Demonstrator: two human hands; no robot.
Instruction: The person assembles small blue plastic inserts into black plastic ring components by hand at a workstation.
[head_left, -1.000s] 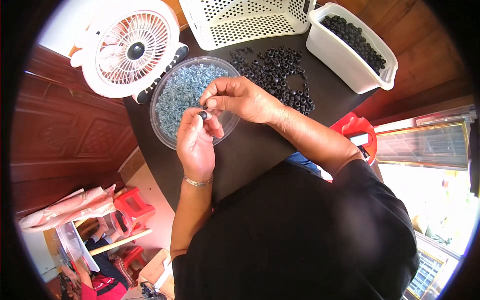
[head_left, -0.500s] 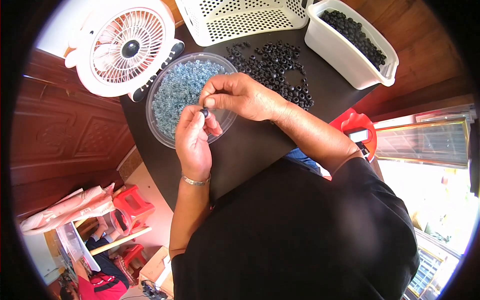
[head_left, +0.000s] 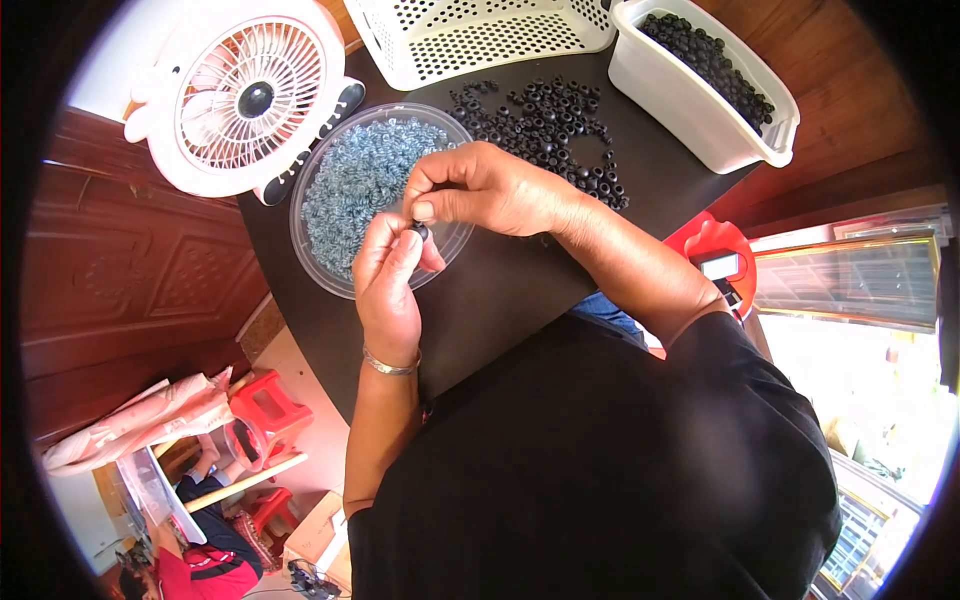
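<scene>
While both hands meet above a clear bowl (head_left: 310, 235) of pale rings, the left hand (head_left: 388, 290) and right hand (head_left: 480, 188) pinch one small black ring (head_left: 420, 231) between closed fingertips over the dark surface (head_left: 500, 290).

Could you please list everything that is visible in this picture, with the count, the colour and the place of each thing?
table: one, black, centre
clear bowl: one, transparent, on the table's left part, under the hands
small rings in the bowl: many, pale blue-grey
loose black rings: many, black, heaped on the table behind the hands
white tub: one, white, upper right, filled with black rings
perforated basket: one, white, top centre
small fan: one, white, upper left
red stools: several, red, on the floor, lower left
small black ring: one, black, between the fingers of both hands
bracelet: one, silver, left wrist
left hand: one, over the bowl's edge
right hand: one, above the bowl
</scene>
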